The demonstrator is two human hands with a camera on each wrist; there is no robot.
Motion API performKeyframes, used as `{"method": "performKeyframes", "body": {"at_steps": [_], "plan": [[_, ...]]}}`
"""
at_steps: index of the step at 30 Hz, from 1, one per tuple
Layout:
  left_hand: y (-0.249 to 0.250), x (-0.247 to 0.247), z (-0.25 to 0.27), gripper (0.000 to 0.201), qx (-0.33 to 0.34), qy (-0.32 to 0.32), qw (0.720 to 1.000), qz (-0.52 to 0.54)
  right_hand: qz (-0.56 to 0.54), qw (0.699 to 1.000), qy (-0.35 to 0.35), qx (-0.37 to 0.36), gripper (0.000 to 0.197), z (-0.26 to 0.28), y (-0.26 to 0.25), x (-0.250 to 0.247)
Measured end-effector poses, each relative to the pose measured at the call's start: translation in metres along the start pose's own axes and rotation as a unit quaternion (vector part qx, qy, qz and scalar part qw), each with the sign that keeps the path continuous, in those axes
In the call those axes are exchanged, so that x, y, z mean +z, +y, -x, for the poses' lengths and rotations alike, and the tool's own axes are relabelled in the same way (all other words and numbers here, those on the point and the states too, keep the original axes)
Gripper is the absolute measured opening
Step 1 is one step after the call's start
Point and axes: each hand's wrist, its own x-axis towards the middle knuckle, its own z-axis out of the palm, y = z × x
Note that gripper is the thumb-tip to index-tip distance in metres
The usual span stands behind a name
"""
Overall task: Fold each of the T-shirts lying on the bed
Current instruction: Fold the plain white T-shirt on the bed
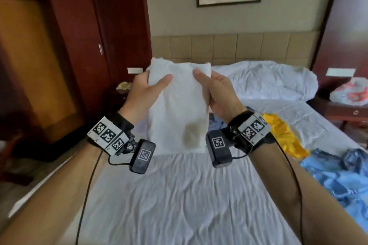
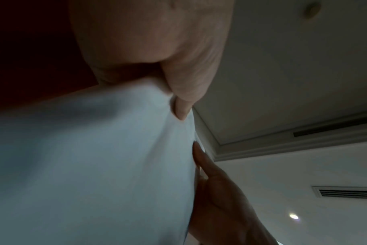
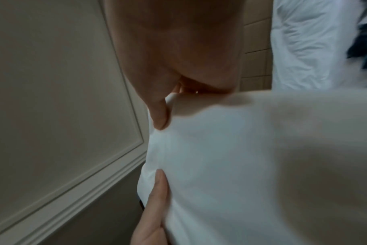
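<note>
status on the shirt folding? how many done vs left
No finished folded shirt shows on the bed. In hand: the white T-shirt, already narrowed into a strip, pinched at its top by the left hand and right hand. Left: the yellow garment and crumpled blue garments.

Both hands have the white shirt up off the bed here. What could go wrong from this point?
The white T-shirt hangs folded from thumb pinches at its top corners, left hand and right hand; if either slips, the fold may fall open. Set down carelessly, it could land on the yellow garment or the blue clothes close by.
</note>
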Motion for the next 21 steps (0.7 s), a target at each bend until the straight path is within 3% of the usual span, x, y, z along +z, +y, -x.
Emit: {"method": "performKeyframes", "body": {"at_steps": [5,10,15,21], "plan": [[0.056,-0.047,-0.085,0.027,0.033,0.035,0.999,-0.022,0.029,0.998,0.018,-0.047,0.029,-0.082,-0.067,0.076],[0.148,-0.132,-0.177,0.024,0.038,0.073,0.996,-0.04,0.04,0.997,0.006,-0.068,0.026,-0.168,-0.15,0.191],[0.262,-0.274,-0.272,0.038,0.028,0.118,0.979,-0.161,0.073,0.994,-0.039,-0.078,0.029,-0.247,-0.236,0.354],[0.408,-0.452,-0.349,0.034,0.02,0.106,0.926,-0.361,0.076,0.983,-0.125,-0.11,0.023,-0.315,-0.315,0.562]]}}
